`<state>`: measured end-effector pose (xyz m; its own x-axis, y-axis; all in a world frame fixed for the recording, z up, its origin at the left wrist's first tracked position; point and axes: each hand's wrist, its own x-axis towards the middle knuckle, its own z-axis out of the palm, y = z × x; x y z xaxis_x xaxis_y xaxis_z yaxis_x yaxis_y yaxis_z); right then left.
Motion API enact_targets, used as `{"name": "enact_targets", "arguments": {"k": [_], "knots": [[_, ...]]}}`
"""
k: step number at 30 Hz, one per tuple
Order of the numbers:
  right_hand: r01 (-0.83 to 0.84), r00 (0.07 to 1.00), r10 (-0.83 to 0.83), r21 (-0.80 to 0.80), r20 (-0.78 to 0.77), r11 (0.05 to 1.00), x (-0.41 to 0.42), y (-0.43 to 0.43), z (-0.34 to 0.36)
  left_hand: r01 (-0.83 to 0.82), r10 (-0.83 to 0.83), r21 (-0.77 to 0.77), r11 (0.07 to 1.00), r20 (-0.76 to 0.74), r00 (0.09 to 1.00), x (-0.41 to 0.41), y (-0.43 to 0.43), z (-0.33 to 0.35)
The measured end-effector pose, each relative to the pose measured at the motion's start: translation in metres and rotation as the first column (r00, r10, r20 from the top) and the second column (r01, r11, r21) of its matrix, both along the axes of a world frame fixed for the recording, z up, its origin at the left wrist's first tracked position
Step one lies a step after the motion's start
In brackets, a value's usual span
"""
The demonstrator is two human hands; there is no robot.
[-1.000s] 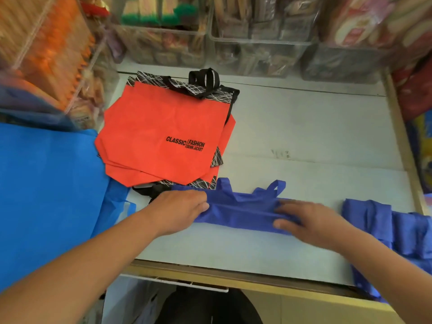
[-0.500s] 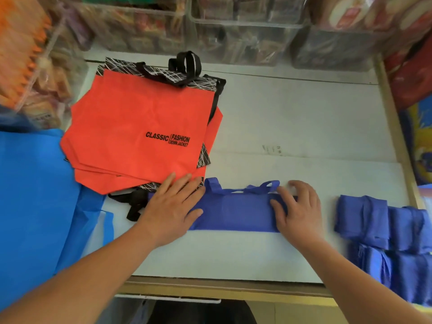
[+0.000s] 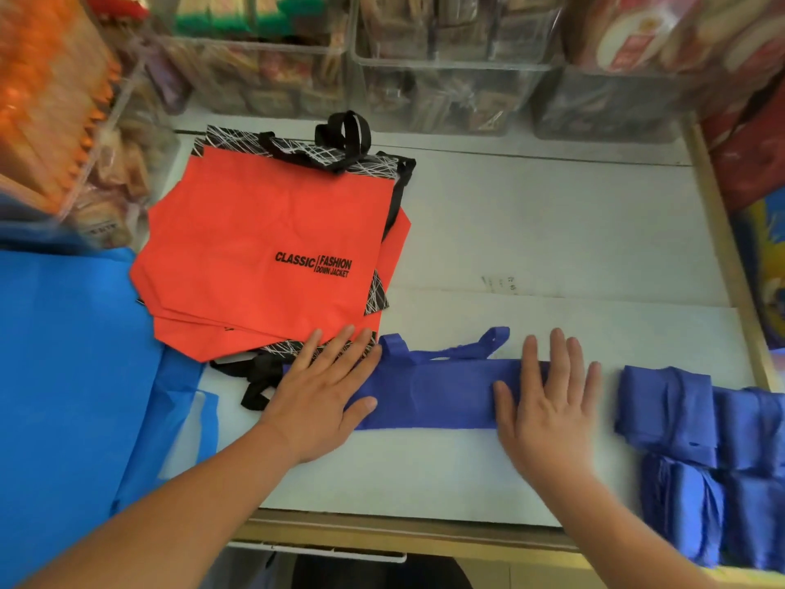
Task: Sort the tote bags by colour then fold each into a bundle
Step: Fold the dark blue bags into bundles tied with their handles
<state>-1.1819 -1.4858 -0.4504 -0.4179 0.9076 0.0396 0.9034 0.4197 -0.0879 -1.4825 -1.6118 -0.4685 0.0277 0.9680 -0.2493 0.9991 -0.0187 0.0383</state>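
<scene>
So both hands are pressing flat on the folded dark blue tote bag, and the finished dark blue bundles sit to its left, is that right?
Not quite. In the head view the left hand and right hand do press flat on the folded dark blue tote bag, but the finished dark blue bundles sit to its right, not its left.

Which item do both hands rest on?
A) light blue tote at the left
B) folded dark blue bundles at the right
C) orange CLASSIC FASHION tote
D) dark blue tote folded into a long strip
D: the left hand and the right hand both lie flat, fingers straight, on the ends of the dark blue tote. Only the left fingertips reach the edge of the orange tote stack.
</scene>
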Motion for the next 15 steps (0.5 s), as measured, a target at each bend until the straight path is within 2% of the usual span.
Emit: {"name": "enact_targets", "arguments": {"k": [2, 5, 7, 10, 11, 12, 13, 14, 15], "knots": [[-0.058, 0.998, 0.058, 0.000, -0.035, 0.998, -0.009, -0.027, 0.010, -0.060, 0.059, 0.019, 0.998, 0.013, 0.998, 0.016, -0.007, 0.001], [-0.071, 0.997, 0.073, -0.124, 0.012, 0.990, -0.021, -0.044, 0.001, -0.217, 0.212, 0.040, 0.975, 0.091, 0.973, 0.054, -0.019, -0.002], [-0.014, 0.999, 0.024, -0.240, 0.040, 0.971, -0.023, -0.035, -0.010, -0.301, 0.294, 0.021, 0.953, 0.170, 0.941, 0.087, -0.030, -0.001], [-0.105, 0.989, 0.132, -0.309, 0.067, 0.945, -0.017, -0.009, -0.024, -0.414, 0.388, -0.006, 0.910, 0.358, 0.849, 0.121, -0.042, 0.011], [-0.156, 0.982, 0.181, -0.314, 0.053, 0.937, -0.013, 0.000, -0.025, -0.388, 0.330, 0.059, 0.920, 0.419, 0.846, 0.125, -0.044, 0.018], [-0.205, 0.974, 0.225, -0.312, 0.030, 0.928, -0.011, 0.008, -0.025, -0.292, 0.187, 0.179, 0.939, 0.445, 0.876, 0.128, -0.044, 0.025], [-0.250, 0.964, 0.265, -0.309, 0.008, 0.917, -0.010, 0.017, -0.025, -0.137, 0.010, 0.286, 0.948, 0.403, 0.915, 0.129, -0.041, 0.031], [-0.295, 0.952, 0.307, -0.303, -0.009, 0.906, -0.010, 0.025, -0.026, 0.036, -0.144, 0.318, 0.947, 0.321, 0.936, 0.126, -0.031, 0.037], [-0.343, 0.936, 0.350, -0.282, -0.028, 0.896, -0.010, 0.034, -0.026, 0.167, -0.237, 0.287, 0.943, 0.232, 0.943, 0.123, -0.018, 0.038]]}}
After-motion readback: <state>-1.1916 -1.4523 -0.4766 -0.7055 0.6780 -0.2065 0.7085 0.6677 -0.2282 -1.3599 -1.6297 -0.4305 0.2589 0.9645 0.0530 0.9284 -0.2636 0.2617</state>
